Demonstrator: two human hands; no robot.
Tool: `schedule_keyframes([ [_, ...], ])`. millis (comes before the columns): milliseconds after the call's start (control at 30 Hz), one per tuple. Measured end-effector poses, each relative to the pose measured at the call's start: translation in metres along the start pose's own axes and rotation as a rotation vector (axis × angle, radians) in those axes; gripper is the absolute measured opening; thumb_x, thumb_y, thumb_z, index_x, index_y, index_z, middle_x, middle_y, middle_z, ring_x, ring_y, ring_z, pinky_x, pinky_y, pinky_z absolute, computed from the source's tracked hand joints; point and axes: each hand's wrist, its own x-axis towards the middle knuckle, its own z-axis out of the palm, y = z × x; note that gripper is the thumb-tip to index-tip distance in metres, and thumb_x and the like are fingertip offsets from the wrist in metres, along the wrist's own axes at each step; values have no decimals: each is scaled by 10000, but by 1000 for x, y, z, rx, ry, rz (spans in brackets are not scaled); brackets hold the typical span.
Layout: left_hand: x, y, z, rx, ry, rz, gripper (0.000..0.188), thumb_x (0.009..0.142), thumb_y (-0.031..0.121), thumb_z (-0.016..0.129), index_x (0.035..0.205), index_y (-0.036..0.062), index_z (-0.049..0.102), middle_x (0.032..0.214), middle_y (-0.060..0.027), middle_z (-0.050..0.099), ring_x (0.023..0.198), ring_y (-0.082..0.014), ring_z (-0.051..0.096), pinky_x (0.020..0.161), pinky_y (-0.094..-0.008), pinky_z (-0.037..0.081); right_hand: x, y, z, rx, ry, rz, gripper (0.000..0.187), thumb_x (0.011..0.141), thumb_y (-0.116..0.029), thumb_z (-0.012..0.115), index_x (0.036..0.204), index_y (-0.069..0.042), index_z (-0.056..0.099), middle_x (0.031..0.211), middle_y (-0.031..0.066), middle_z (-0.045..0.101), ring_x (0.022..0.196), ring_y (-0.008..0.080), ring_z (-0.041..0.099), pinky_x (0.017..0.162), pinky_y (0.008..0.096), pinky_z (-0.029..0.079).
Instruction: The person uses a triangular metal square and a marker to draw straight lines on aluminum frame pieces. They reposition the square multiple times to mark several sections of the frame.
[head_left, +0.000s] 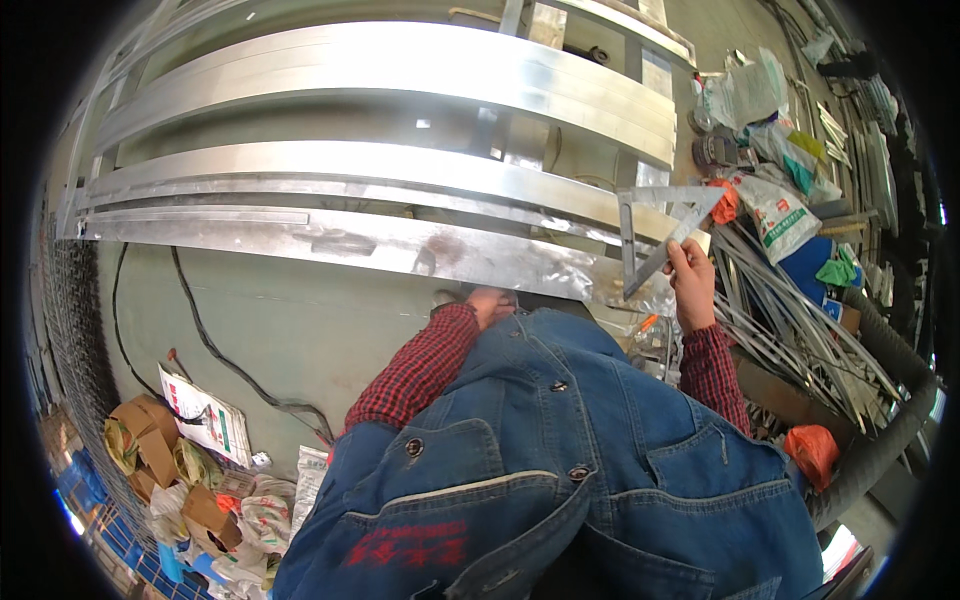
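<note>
Long silvery metal bars [390,60] lie in rows across pale crosspieces [546,27].

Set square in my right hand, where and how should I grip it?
I'd pinch the set square mid-way along its slanted side, coming from the right, thumb and fingers across the flat bar. That side faces your right hand, the open middle gives the fingers room, and the square corner's two edges likely stay free.
</note>
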Motion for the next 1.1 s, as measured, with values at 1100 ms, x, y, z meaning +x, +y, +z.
schedule_keyframes([
  [1100, -320, -176, -69, -1093, 356, 692, 128, 1099, 41, 717, 1216, 92, 716, 1250, -56, 799, 1177, -219, 786, 986, -365, 683, 31, 77, 88, 206, -153, 20, 218, 1145, -308, 742, 1059, -115, 687, 855, -39, 613, 702, 57, 561, 573, 245, 371],
])
